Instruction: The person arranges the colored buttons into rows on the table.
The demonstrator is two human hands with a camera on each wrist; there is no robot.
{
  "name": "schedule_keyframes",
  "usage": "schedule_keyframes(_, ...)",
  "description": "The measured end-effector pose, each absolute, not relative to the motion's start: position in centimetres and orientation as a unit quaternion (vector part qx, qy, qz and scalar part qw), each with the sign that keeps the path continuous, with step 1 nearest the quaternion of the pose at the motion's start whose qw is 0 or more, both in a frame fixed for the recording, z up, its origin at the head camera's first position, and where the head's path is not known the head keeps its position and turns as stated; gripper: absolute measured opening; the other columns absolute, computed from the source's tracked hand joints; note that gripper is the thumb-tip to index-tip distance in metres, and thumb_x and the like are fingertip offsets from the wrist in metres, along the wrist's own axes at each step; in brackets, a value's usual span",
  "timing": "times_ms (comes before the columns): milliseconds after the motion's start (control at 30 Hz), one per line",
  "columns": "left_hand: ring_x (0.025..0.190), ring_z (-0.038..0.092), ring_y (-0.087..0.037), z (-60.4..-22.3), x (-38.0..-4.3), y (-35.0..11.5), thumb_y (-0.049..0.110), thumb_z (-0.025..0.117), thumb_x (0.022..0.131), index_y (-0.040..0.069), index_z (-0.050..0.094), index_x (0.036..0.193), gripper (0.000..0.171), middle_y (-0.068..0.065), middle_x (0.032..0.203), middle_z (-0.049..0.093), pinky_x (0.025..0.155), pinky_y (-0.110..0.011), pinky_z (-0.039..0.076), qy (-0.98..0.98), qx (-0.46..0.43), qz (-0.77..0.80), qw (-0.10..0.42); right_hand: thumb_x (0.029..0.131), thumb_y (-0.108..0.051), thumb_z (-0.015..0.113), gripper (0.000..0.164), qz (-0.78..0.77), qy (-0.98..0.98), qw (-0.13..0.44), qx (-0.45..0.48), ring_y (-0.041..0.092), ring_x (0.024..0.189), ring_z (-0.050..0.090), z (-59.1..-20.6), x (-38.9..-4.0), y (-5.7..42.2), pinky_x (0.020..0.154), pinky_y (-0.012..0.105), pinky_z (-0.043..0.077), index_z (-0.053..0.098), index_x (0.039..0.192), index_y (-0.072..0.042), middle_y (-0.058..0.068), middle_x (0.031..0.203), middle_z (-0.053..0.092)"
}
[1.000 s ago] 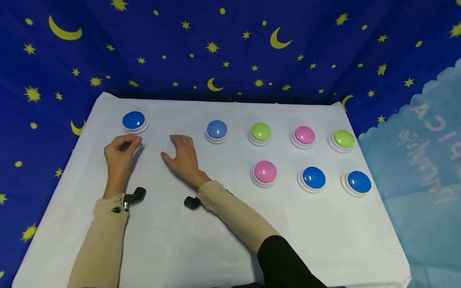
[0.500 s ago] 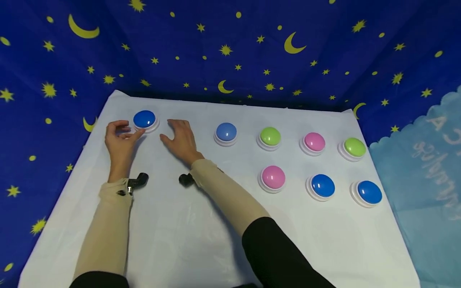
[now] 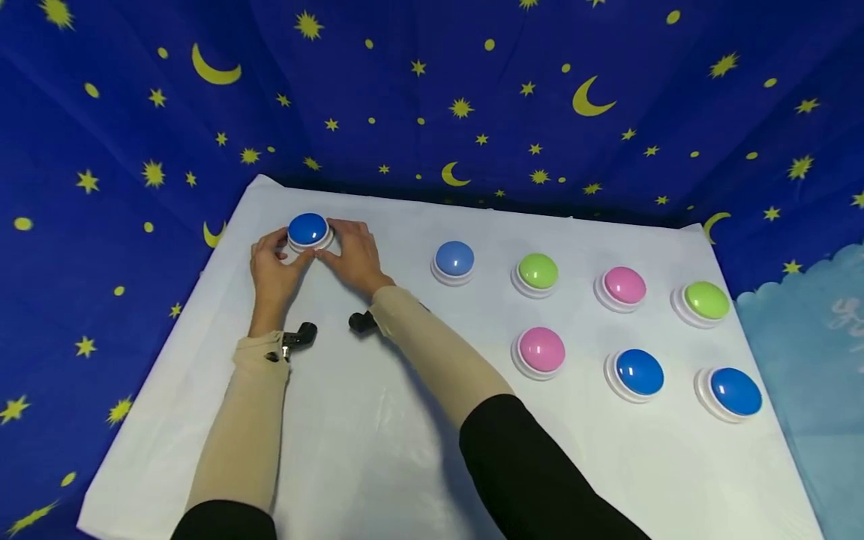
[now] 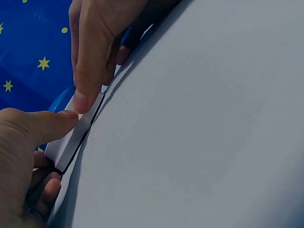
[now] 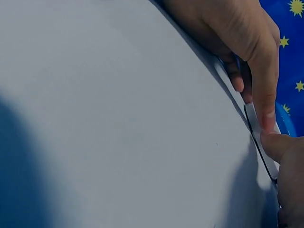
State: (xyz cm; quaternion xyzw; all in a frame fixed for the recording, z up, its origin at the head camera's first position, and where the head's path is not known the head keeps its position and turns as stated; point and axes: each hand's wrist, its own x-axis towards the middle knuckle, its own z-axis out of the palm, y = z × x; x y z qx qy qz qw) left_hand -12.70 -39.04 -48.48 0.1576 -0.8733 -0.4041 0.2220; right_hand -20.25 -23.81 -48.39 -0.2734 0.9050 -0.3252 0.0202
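A blue push button [image 3: 307,229] with a domed top and white round base sits at the far left of the table. Around its left side curls my left hand [image 3: 271,279], thumb on the near side of the base. My right hand [image 3: 356,255] holds the right side, its thumb meeting the left thumb at the front. From the left wrist view, both thumbs lie against the white base [image 4: 71,135], with fingers of the left hand [image 4: 21,152] round its edge. In the right wrist view, the right hand [image 5: 292,166] covers part of the base.
Right of the hands, a back row holds a lighter blue button [image 3: 454,259], two green ones and a pink button [image 3: 624,286]. In front of them stand another pink button [image 3: 541,351] and two blue ones. A starry blue cloth [image 3: 405,97] hangs behind the white table [image 3: 378,450].
Both hands have moved forward to the far-left blue button and now grip its sides. The head view has shifted, so everything sits farther right in it.
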Motion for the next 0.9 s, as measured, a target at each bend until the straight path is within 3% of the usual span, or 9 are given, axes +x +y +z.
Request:
schedule_keyframes(367, 0.115, 0.055, -0.031, -48.4, -12.0, -38.1, 0.012, 0.085, 0.087, 0.000, 0.064, 0.139, 0.057, -0.021, 0.131, 0.063, 0.097, -0.033, 0.042, -0.859, 0.186, -0.429, 0.208, 0.100, -0.043, 0.072, 0.063, -0.345, 0.896, 0.018, -0.279, 0.017, 0.140, 0.046, -48.7, -20.0, -22.7, 0.123, 0.024, 0.032, 0.054, 0.153, -0.013, 0.001, 0.152, 0.059)
schedule_keyframes(900, 0.105, 0.058, -0.026, -48.7, -8.1, -34.0, 0.007, 0.090, 0.082, -0.003, 0.066, 0.133, 0.057, -0.023, 0.123, 0.065, 0.094, -0.025, 0.042, -0.845, 0.137, -0.464, 0.228, 0.099, -0.035, 0.075, 0.059, -0.406, 0.870, -0.023, -0.278, 0.021, 0.136, 0.052, -49.6, -15.1, -17.2, 0.119, 0.028, 0.039, 0.057, 0.147, -0.008, 0.006, 0.147, 0.062)
